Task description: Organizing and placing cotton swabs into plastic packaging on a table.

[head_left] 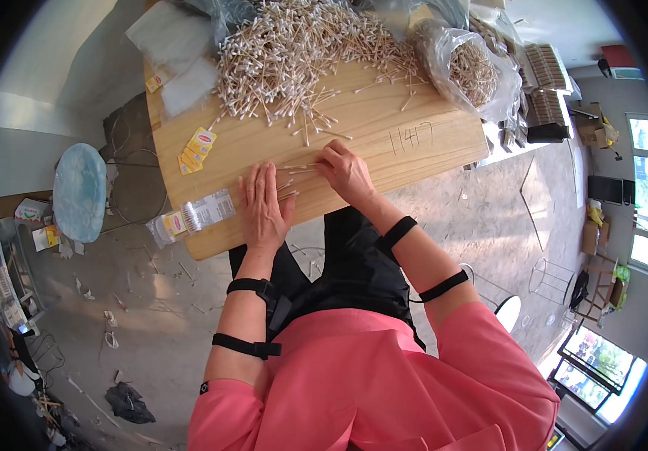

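Observation:
My left hand point(265, 209) lies palm down near the front edge of the wooden table point(403, 161), fingers stretched out. A few cotton swabs point(286, 194) stick out beside its thumb, partly hidden by the hand. To its right, my right hand point(345, 170) pinches the ends of a couple of cotton swabs point(301, 169), whose other ends point toward the left hand. A large heap of loose cotton swabs point(286, 60) covers the far side of the table. Left of my left hand rests a clear plastic packet point(207, 212) with a printed label.
Small yellow cards point(197, 150) lie at the table's left side, near white plastic sheets point(177, 45). A clear bag of swabs point(474, 71) stands at the far right corner. A blue oval stool point(80, 192) is on the left, with scraps on the floor.

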Demonstrator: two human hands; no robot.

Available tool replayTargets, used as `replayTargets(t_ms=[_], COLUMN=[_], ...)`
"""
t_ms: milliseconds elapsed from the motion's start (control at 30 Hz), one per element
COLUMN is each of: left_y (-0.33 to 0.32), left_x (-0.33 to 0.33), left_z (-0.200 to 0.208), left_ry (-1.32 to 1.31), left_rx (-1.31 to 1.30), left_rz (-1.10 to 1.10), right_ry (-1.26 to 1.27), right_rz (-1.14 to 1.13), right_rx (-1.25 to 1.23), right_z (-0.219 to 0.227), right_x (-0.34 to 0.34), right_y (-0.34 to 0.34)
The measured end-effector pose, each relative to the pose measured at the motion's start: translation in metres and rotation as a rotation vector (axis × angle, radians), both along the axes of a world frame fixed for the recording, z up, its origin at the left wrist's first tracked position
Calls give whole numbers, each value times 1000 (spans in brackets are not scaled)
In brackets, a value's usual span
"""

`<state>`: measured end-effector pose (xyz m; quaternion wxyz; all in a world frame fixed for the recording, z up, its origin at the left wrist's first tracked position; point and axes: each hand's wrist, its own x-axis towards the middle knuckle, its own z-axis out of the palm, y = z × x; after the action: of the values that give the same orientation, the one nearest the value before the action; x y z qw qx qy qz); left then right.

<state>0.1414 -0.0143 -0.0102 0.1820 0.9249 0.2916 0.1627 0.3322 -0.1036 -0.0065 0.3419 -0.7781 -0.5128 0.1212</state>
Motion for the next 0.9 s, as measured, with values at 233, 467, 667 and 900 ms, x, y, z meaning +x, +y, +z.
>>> replayTargets(t_ms=[233, 467, 667, 900], left_y=[1, 3, 2, 7], left_x=[-4, -2, -3, -4], left_z=[-6, -3, -3, 12], left_ry=[-130, -243, -195, -392], left_rx=[-81, -159, -113, -147], left_rz=[51, 77, 73, 180], right_ry=[-43, -43, -139, 187], right_rz=[-154, -14, -111, -98], right_rx=[74, -19, -37, -4], right_z=[7, 6, 9, 28], right_x=[-11, -16, -4, -21], right_y=[-2, -1, 29, 24])
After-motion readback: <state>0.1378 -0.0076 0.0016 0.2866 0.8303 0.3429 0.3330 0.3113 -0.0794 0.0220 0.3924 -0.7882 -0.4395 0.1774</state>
